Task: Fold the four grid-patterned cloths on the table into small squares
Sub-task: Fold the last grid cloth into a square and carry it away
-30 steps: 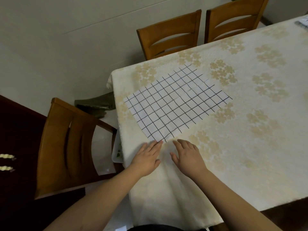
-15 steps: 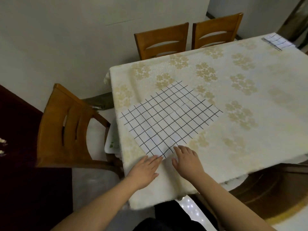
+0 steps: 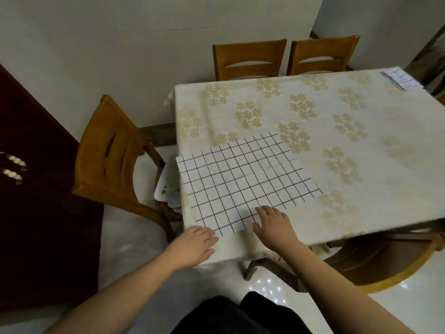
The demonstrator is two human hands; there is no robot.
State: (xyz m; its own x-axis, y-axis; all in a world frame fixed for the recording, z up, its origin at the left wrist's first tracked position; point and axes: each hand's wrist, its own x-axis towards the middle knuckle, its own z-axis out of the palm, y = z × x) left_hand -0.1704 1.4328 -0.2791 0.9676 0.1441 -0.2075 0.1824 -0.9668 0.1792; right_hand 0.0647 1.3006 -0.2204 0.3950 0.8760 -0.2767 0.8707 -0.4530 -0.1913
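Observation:
A white cloth with a black grid [image 3: 243,182] lies spread flat at the near left corner of the table [image 3: 361,194]. My right hand [image 3: 273,224] rests flat on the cloth's near edge, fingers straight. My left hand [image 3: 195,243] lies flat at the table's near edge, its fingertips touching the cloth's near corner. Far off, at the table's back right corner, sits a folded grid-patterned cloth [image 3: 402,79].
The table wears a cream cloth with gold flowers. A wooden chair [image 3: 115,165] stands at its left end with a white tray [image 3: 168,186] on the seat. Two chairs [image 3: 250,59] stand behind the far side, another [image 3: 385,259] at the near right.
The camera has pulled back and risen, showing more of the table. Both hands have stayed at the cloth's near edge; the right hand now lies further onto the cloth.

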